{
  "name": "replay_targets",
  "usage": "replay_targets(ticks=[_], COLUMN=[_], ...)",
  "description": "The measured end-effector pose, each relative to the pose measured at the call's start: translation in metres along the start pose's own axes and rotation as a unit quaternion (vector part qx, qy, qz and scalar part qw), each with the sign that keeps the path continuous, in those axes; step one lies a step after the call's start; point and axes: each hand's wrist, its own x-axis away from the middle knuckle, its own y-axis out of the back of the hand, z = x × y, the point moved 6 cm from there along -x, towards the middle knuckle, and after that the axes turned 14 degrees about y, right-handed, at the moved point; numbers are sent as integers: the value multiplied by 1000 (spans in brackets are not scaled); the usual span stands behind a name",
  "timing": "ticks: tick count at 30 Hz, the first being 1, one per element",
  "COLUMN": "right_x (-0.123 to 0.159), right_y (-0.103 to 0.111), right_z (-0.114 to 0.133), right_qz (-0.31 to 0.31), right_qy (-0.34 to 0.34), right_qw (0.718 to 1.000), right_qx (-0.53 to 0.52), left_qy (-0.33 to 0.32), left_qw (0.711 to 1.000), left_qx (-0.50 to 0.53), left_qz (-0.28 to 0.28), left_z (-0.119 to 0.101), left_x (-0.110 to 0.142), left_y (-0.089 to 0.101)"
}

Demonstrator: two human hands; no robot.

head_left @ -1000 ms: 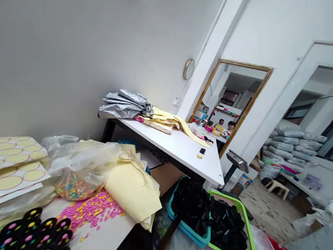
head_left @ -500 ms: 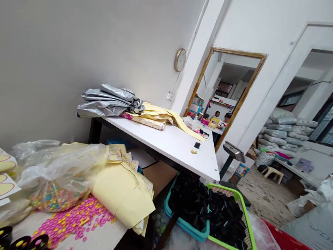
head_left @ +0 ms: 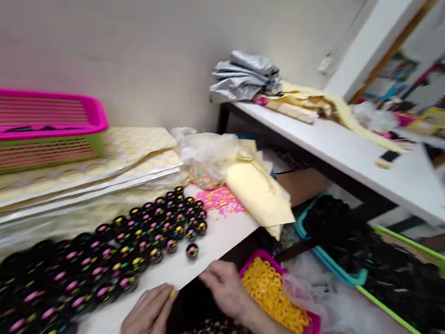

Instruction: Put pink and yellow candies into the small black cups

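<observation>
My left hand [head_left: 148,315] rests at the front edge of the white table [head_left: 203,253]. Its thumb and forefinger come together, with a small yellow piece at their tips. Just off that edge, my right hand [head_left: 222,286] has its fingers curled in; whatever they hold, if anything, is hidden. Many small round black cups [head_left: 121,252] stand in close rows left of my hands, with pink, yellow and blue pieces inside. One black cup [head_left: 192,250] is a little apart, nearer my right hand. Loose pink and yellow pieces [head_left: 221,200] lie spread at the table's far end.
A pink basket [head_left: 94,114] sits on stacked sticker sheets [head_left: 141,154] at the left. Below the table to the right are yellow rings [head_left: 270,290] in a pink basket and black parts [head_left: 326,228] in a blue basket. Another white table [head_left: 325,150] stands behind.
The view has swung left and down. Both hands, the rows of black cups and the basket of yellow rings have come into sight.
</observation>
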Motion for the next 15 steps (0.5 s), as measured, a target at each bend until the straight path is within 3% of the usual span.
replay_targets(ticks=[3, 5, 10, 15], right_x=[3, -3, -25, -36], right_y=[25, 33, 12, -13], right_z=[-20, -20, -11, -2], right_qz=[-118, -136, -54, 5], right_qy=[-10, 6, 23, 42], right_qw=[988, 981, 989, 980], right_qx=[100, 139, 135, 196], left_qy=[40, 45, 52, 78], left_qw=[999, 999, 998, 997], left_qx=[4, 10, 23, 9], left_qz=[18, 9, -3, 23], left_z=[-4, -10, -16, -11], left_x=[-4, -9, -11, -12], left_y=[1, 1, 2, 1])
